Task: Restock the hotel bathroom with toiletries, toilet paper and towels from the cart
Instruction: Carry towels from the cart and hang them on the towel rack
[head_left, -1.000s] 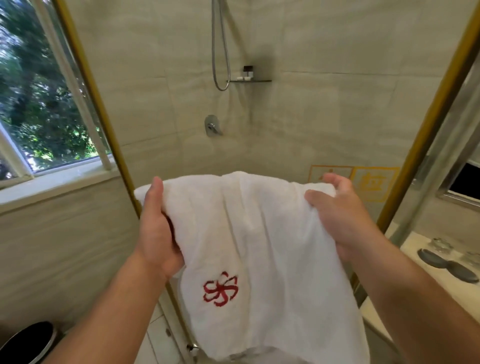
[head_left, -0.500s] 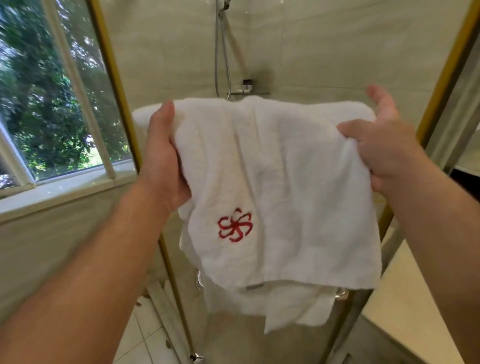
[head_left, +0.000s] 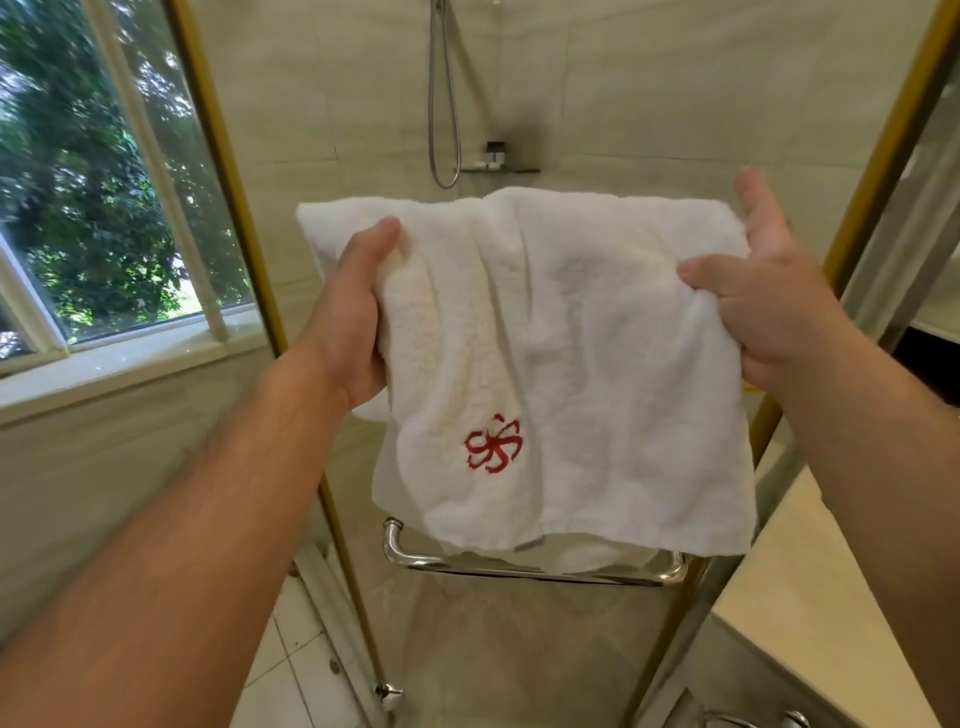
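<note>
I hold a folded white towel (head_left: 582, 374) with a red embroidered emblem in front of the glass shower door. My left hand (head_left: 353, 322) grips its upper left part, thumb on the front. My right hand (head_left: 774, 306) pinches the upper right edge, thumb on the front and fingers behind. The towel's lower edge hangs just above a chrome towel bar (head_left: 415, 558) fixed on the door; its back fold hides the middle of the bar.
The shower has a gold-framed glass door (head_left: 223, 171), a hanging hose (head_left: 441, 104) and a small wall shelf (head_left: 498, 167). A window (head_left: 88, 187) is at the left. A pale counter (head_left: 810, 597) runs along the right, with tap parts at its near end.
The towel and both hands rose from waist height to chest height, then dropped slightly. The chrome bar under the towel has come into sight.
</note>
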